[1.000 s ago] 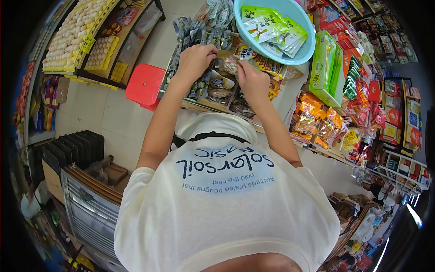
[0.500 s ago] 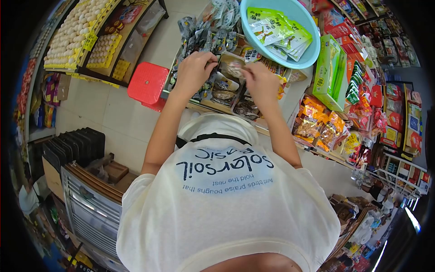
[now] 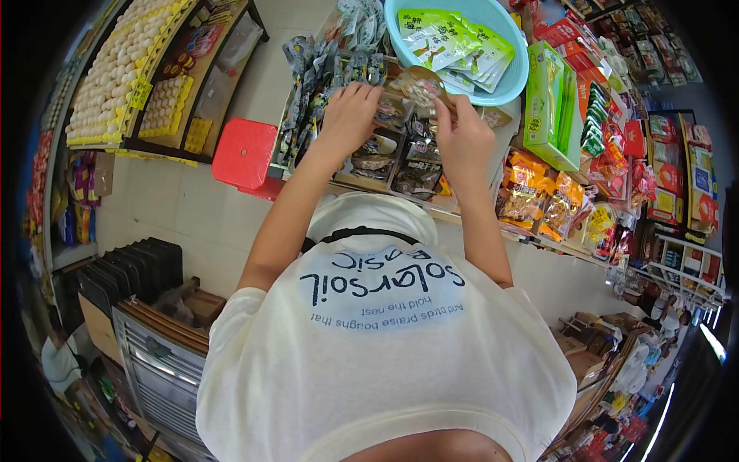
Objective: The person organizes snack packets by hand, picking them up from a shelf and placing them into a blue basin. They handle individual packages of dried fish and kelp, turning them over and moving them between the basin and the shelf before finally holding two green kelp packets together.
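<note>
My right hand (image 3: 466, 137) pinches a small snack packet (image 3: 422, 90), brown with a clear window, between thumb and fingers. It is raised over the display boxes, by the rim of a light-blue plastic basket (image 3: 522, 69). My left hand (image 3: 350, 117) has its fingers curled over the boxes, beside a similar packet (image 3: 391, 112); whether it grips anything is hidden. Below the hands are packets of brown snacks (image 3: 374, 158) and dark snacks (image 3: 416, 177) in compartments. Dark-grey wrapped packets (image 3: 302, 92) stand in a box left of my left hand.
Green-and-white pouches (image 3: 450, 42) lie in the basket. A red plastic stool (image 3: 245, 154) is at the left, near a rack of egg trays (image 3: 123, 69). To the right are a green box (image 3: 550, 108) and orange snack bags (image 3: 526, 185). Black crates (image 3: 135, 269) stand lower left.
My right hand has moved right, bringing the packet up beside the basket and away from my left hand. My left hand has shifted slightly right and down over the boxes.
</note>
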Available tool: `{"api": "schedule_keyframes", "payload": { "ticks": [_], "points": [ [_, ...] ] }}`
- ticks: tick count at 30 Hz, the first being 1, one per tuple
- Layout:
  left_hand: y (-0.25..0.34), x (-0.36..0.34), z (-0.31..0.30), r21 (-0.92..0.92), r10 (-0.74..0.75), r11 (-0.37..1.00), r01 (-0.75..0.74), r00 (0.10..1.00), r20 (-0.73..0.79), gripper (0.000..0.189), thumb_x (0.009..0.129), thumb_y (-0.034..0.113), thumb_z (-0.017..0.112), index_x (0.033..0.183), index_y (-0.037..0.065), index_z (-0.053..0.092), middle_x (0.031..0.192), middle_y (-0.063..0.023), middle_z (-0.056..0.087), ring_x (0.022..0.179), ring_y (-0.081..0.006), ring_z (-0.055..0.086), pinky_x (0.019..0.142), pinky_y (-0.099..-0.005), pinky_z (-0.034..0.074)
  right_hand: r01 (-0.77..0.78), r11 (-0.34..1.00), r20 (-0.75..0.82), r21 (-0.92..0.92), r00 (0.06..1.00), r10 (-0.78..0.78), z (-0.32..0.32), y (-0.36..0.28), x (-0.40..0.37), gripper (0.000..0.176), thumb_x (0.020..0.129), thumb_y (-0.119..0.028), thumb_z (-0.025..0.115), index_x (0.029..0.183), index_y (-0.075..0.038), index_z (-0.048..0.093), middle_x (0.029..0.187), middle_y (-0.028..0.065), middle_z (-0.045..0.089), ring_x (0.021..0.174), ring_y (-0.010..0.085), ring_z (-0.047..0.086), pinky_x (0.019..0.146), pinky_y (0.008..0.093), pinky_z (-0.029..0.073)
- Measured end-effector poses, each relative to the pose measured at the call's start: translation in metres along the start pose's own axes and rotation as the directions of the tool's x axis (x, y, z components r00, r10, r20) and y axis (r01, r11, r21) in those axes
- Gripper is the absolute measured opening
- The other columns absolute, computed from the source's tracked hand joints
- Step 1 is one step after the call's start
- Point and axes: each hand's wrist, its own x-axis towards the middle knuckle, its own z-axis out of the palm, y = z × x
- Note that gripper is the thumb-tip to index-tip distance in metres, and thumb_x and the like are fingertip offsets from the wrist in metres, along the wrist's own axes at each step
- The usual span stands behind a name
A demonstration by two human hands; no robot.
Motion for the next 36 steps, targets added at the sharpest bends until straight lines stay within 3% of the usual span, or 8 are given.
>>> {"api": "schedule_keyframes", "payload": {
  "ticks": [4,10,15,19,21,25,30,36],
  "points": [
    [0.005,0.004,0.005,0.063,-0.035,0.998,0.028,0.992,0.118,0.042,0.067,0.013,0.078,0.105,0.010,0.061,0.104,-0.0036,0.061,0.103,-0.0234,0.056,0.084,-0.0372,0.043,-0.048,0.998,0.018,0.030,0.999,0.048,0.013,0.012,0.000,0.013,0.087,-0.012,0.069,0.090,-0.003,0.061,0.075,0.0132,0.069,0.062,0.0246,0.068,0.054,0.0322,0.050],
    [0.001,-0.010,0.024,0.078,0.065,0.995,-0.070,0.996,0.066,0.010,0.075,0.013,0.068,0.084,0.009,0.067,0.082,-0.0046,0.065,0.091,-0.0217,0.060,0.081,-0.0353,0.044,-0.031,0.993,0.087,0.114,0.996,0.021,0.035,0.027,-0.005,0.012,0.087,-0.013,0.068,0.089,-0.005,0.060,0.075,0.0126,0.068,0.062,0.0275,0.067,0.053,0.0354,0.049],
    [0.004,-0.010,0.021,0.077,0.018,0.997,-0.022,0.999,0.048,0.009,0.077,0.011,0.065,0.085,0.008,0.067,0.078,-0.0055,0.065,0.085,-0.0235,0.062,0.079,-0.0366,0.045,0.114,0.991,0.349,-0.064,0.933,-0.085,0.062,0.035,-0.012,0.009,0.084,-0.015,0.064,0.086,-0.007,0.060,0.074,0.0129,0.067,0.064,0.0338,0.065,0.058,0.0443,0.051],
    [0.000,-0.003,0.021,0.089,0.004,0.996,-0.002,1.000,-0.015,0.012,0.076,0.010,0.066,0.088,0.008,0.068,0.081,-0.0064,0.066,0.085,-0.0244,0.062,0.077,-0.0384,0.045,0.116,0.989,0.334,-0.089,0.939,-0.080,0.076,0.031,0.001,0.008,0.082,-0.015,0.064,0.084,-0.008,0.061,0.071,0.0128,0.066,0.065,0.0347,0.065,0.058,0.0459,0.051],
    [-0.003,0.001,0.023,0.103,-0.005,0.995,0.003,1.000,0.013,0.015,0.075,0.011,0.068,0.090,0.009,0.068,0.082,-0.0067,0.066,0.086,-0.0244,0.062,0.076,-0.0387,0.045,0.137,0.967,0.443,-0.217,0.896,-0.028,0.077,0.028,0.012,0.006,0.080,-0.014,0.065,0.082,-0.008,0.062,0.070,0.0130,0.066,0.065,0.0353,0.066,0.059,0.0461,0.052],
    [-0.005,0.008,0.022,0.082,-0.051,0.996,0.044,0.996,0.077,0.022,0.074,0.013,0.071,0.095,0.012,0.069,0.086,-0.0065,0.068,0.087,-0.0241,0.063,0.076,-0.0391,0.044,0.028,0.997,0.493,-0.072,0.870,0.011,0.084,0.040,0.018,0.003,0.077,-0.015,0.066,0.077,-0.012,0.068,0.070,0.0151,0.066,0.067,0.0361,0.066,0.063,0.0459,0.054],
    [-0.007,0.001,0.020,0.116,-0.043,0.993,0.036,0.997,0.058,0.022,0.072,0.010,0.071,0.094,0.013,0.069,0.085,-0.0051,0.068,0.085,-0.0242,0.062,0.076,-0.0390,0.044,0.042,0.971,0.526,-0.236,0.845,0.091,0.072,0.036,0.012,0.008,0.074,-0.012,0.066,0.079,-0.015,0.072,0.077,0.0165,0.068,0.072,0.0358,0.067,0.068,0.0463,0.054],
    [-0.002,-0.001,0.016,0.088,-0.066,0.994,0.060,0.995,0.069,0.021,0.071,0.006,0.070,0.091,0.012,0.069,0.086,-0.0050,0.068,0.085,-0.0245,0.062,0.076,-0.0391,0.045,0.039,0.972,0.525,-0.232,0.846,0.091,0.072,0.044,0.007,0.009,0.076,-0.013,0.067,0.084,-0.013,0.072,0.077,0.0168,0.068,0.073,0.0361,0.067,0.069,0.0463,0.054]
  ]
}}
